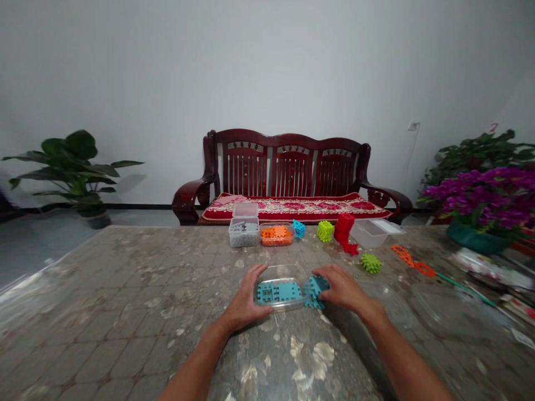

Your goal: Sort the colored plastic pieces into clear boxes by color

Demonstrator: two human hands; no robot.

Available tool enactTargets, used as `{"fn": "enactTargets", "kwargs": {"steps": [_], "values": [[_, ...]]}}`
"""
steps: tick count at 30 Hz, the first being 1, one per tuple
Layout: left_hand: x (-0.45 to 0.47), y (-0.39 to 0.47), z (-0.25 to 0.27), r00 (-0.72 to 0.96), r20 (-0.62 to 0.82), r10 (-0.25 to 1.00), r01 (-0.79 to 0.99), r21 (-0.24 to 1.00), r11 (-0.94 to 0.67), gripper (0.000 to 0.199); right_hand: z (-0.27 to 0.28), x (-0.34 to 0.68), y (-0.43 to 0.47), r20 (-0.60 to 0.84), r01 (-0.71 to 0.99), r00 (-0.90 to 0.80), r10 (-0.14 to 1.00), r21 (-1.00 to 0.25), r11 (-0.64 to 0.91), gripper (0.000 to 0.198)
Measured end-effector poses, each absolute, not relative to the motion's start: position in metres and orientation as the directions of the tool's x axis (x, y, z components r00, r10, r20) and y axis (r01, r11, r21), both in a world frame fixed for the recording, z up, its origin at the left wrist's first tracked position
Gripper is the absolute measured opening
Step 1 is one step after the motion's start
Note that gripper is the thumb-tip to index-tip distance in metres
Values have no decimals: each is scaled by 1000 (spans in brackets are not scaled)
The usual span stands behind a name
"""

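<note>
My left hand (247,299) is wrapped round the left end of a clear plastic tub (281,306), thumb at the near side and fingers at the far side. Flat teal interlocking tiles (288,291) with notched edges lie inside it. Just right of the tub, my right hand (341,286) has its fingers curled over a bunch of teal tiles (311,294). Those tiles are at the tub's right end; whether they touch the tub I cannot tell.
Farther back stand a tub of grey pieces (244,238), a tub of orange tiles (276,236), a blue piece (298,229), green cubes (325,231) and a red stack (344,226). Clear lids (438,309) and orange linked tiles (412,260) lie right. A flower pot (476,238) stands far right.
</note>
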State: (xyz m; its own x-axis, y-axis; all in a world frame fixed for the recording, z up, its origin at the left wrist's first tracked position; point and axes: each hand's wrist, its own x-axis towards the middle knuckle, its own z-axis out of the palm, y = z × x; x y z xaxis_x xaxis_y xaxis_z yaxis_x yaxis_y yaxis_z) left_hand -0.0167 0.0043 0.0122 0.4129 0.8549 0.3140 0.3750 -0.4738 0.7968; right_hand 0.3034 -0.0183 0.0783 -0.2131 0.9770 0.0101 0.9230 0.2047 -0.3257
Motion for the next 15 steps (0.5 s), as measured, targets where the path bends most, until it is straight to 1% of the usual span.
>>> {"fn": "enactTargets", "kwargs": {"steps": [3,6,10,13,15], "values": [[-17,4,13,415,310,855,366,804,-469,97,93,303,-22,113,917,-156,981,-351,187,61],[-17,4,13,415,314,854,360,805,-471,98,110,288,-24,201,877,-179,963,-411,249,59],[-17,4,11,406,344,846,344,801,-491,97,118,245,-22,170,816,-314,934,-454,357,55],[-17,5,8,400,360,843,333,800,-499,98,109,212,-15,134,797,-392,910,-445,409,55],[-16,5,8,400,367,840,320,802,-503,98,100,196,-9,138,773,-427,894,-457,440,56]]}}
